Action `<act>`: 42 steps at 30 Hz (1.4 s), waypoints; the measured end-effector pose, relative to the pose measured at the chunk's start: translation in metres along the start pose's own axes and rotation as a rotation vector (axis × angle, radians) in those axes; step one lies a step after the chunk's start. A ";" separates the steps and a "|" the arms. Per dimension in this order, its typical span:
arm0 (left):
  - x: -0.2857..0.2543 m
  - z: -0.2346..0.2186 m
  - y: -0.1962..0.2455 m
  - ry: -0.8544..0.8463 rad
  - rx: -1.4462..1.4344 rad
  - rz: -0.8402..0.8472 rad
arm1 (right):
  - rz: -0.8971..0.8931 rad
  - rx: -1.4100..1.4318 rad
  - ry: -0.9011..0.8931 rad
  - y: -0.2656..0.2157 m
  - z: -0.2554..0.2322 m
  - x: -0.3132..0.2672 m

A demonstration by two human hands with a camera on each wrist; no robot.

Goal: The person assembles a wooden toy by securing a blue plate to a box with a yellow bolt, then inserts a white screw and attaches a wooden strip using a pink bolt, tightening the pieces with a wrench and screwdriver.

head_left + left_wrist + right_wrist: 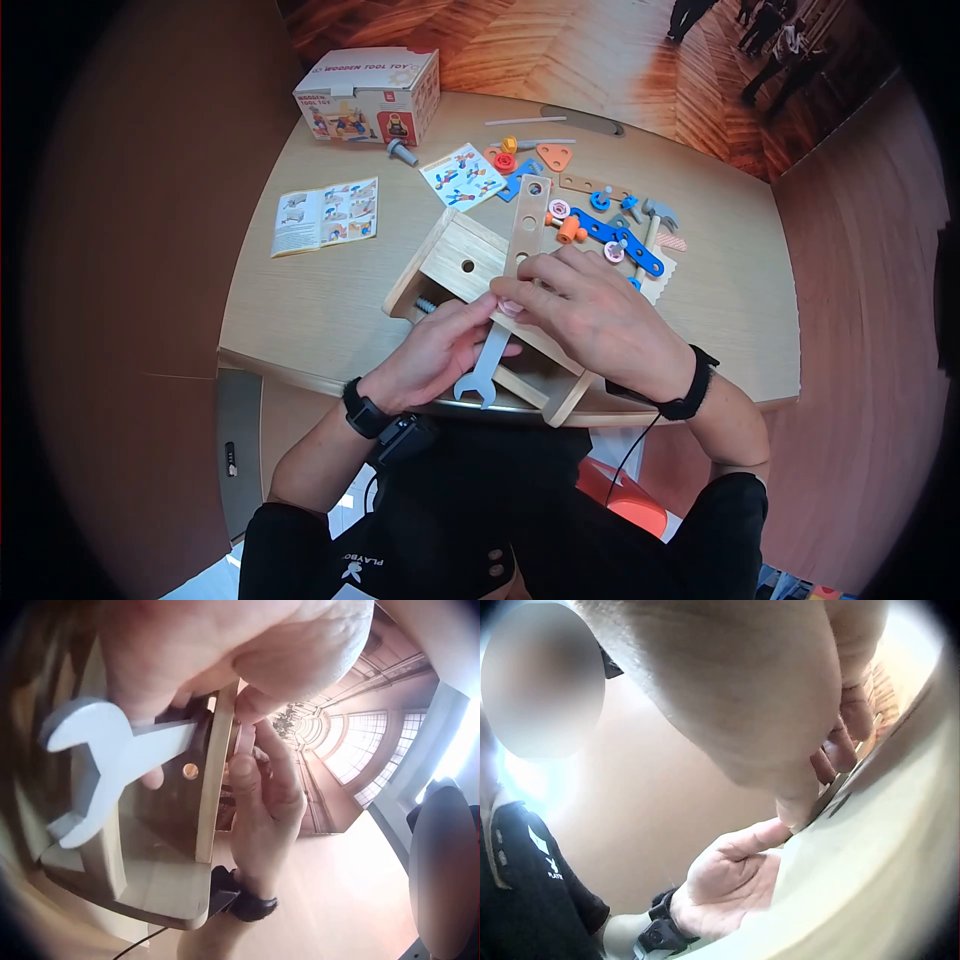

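A wooden toy workbench stands tilted at the table's front edge, a holed wooden strip lying across its top. My right hand pinches a pale pink nut against the outer face of the panel. At the same panel, my left hand has its thumb by the nut. Its fingers reach underneath, curled behind the handle of a grey toy wrench, whose open end points towards me. The handle's far end is hidden under the panel. A grey screw shows at the bench's left side.
Behind the hands lie blue strips, an orange piece, a toy hammer and several small nuts and bolts. An instruction leaflet, a picture sheet, a grey bolt and the toy box lie further left.
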State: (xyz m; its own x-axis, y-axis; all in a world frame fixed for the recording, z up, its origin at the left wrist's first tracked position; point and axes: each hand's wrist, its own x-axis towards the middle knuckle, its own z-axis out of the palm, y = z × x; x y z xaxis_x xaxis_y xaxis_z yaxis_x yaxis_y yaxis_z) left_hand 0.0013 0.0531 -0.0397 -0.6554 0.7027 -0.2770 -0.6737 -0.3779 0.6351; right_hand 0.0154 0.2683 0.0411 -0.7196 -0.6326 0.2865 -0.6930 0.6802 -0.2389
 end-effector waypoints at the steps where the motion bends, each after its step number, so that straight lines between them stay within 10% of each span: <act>1: 0.001 -0.002 -0.002 -0.001 -0.013 0.023 | -0.003 -0.001 0.000 0.000 0.000 0.001; 11: 0.002 0.000 -0.016 -0.134 -0.196 0.091 | -0.015 -0.145 -0.105 -0.011 -0.009 0.024; 42: 0.000 0.015 -0.018 0.204 0.016 0.227 | -0.115 -0.332 -0.035 0.055 -0.023 0.017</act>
State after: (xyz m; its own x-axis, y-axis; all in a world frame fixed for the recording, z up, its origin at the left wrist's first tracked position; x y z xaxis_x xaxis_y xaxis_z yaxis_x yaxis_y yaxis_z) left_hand 0.0183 0.0687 -0.0401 -0.8449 0.4647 -0.2649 -0.4976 -0.5010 0.7081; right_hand -0.0340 0.3036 0.0543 -0.6425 -0.7207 0.2604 -0.7220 0.6832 0.1094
